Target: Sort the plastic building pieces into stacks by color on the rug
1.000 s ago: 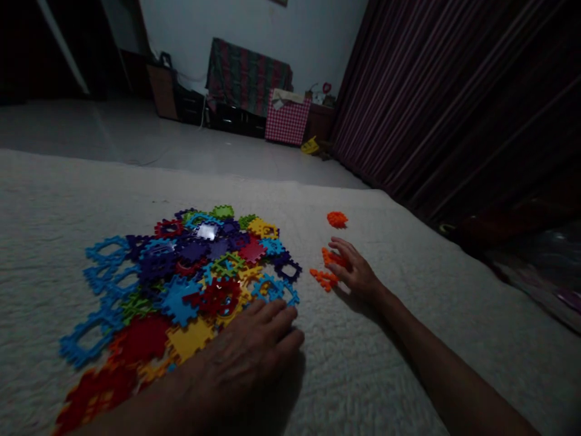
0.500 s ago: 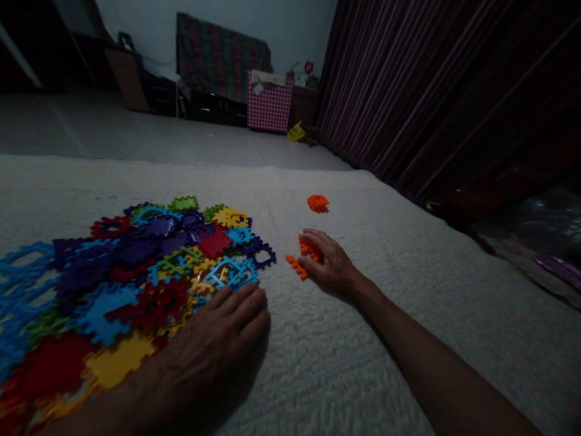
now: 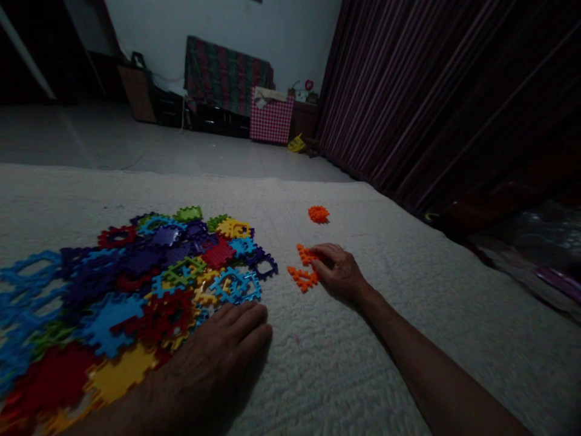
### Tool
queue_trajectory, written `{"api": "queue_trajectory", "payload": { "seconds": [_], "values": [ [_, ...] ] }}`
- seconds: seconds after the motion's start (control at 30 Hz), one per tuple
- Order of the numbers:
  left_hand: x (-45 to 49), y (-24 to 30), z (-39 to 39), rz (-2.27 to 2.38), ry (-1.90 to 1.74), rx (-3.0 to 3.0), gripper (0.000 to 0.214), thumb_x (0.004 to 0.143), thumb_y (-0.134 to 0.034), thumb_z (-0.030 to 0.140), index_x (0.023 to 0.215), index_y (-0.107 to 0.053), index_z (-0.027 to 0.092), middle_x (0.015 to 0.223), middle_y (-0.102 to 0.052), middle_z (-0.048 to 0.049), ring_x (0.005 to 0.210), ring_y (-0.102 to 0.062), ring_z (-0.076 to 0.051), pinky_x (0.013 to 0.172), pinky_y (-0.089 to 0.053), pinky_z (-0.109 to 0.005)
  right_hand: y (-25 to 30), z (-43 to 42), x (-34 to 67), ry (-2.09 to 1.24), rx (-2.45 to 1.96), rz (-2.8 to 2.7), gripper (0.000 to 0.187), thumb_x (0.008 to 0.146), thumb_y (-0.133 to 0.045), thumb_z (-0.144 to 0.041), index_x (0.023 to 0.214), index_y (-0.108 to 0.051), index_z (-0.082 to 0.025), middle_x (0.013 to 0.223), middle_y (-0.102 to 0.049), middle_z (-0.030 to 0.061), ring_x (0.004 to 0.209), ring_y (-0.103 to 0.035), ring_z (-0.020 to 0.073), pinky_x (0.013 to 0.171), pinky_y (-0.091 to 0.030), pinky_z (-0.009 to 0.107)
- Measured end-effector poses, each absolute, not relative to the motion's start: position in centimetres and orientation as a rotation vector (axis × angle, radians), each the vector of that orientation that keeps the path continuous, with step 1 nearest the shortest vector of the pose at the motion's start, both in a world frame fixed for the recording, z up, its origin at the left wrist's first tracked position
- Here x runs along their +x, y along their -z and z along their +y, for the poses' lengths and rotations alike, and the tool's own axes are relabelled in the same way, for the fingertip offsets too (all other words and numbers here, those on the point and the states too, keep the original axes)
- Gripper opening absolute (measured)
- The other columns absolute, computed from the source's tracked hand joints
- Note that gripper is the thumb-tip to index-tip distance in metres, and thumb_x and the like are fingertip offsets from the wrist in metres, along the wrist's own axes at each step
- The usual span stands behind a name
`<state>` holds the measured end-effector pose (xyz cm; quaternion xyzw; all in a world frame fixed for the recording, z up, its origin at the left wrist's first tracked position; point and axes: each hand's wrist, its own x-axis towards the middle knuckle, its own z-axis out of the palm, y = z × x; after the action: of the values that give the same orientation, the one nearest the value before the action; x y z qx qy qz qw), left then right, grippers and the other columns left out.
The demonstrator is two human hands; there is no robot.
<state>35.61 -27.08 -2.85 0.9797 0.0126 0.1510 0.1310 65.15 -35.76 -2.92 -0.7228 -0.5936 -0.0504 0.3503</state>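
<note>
My right hand [image 3: 338, 269] is closed on the edge of a toothed orange plastic building piece [image 3: 304, 254], fingers above and thumb below. Just in front of it, close to the thumb, lies a second, triangular orange piece [image 3: 302, 278] with a hole in its middle. Palm down, my left hand [image 3: 231, 339] rests at the near right side of a pile of toothed building pieces, its fingers stretched out and holding nothing. Closest to those fingertips is a light blue piece [image 3: 229, 284].
Red, yellow, green, blue and purple pieces [image 3: 140, 257] spread over the left of the pale quilted cover [image 3: 327, 363]. Farther off lies a small orange cluster [image 3: 318, 214]. A dark curtain [image 3: 390, 91] hangs at the right; a checked cloth [image 3: 271, 121] stands beyond the floor.
My right hand has shifted slightly right, baring more of the two orange pieces, which now lie more apart. My left hand stays in place. The view has tilted up a little.
</note>
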Motion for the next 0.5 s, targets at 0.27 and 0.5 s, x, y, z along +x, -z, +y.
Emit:
{"api": "queue_trajectory", "payload": {
  "seconds": [0.27, 0.5],
  "values": [
    [35.5, 2.8, -27.2, 0.054, -0.502, 2.86, 0.041, 0.081, -0.046, 0.001, 0.114, -0.058, 0.023, 0.123, -0.062, -0.0079, 0.11, -0.056, -0.024, 0.095, -0.051, -0.044, 3.6, -36.0, 68.0, 0.247, -1.962, -1.307, 0.025, 0.087, -0.052, -0.029, 0.102, -0.071, -0.022, 0.106, -0.073, 0.0091, 0.1, -0.067, 0.0231, 0.092, -0.052, 0.039],
    [35.7, 2.5, -27.2, 0.046, -0.472, 2.852, 0.029, 0.085, -0.044, 0.004, 0.102, -0.06, 0.022, 0.11, -0.064, -0.0067, 0.098, -0.058, -0.022, 0.088, -0.052, -0.042, 4.6, -36.7, 71.3, 0.388, -2.114, -1.206, 0.035, 0.079, -0.05, -0.022, 0.109, -0.068, -0.017, 0.115, -0.066, 0.0145, 0.106, -0.063, 0.0259, 0.096, -0.05, 0.043]
  ]
}}
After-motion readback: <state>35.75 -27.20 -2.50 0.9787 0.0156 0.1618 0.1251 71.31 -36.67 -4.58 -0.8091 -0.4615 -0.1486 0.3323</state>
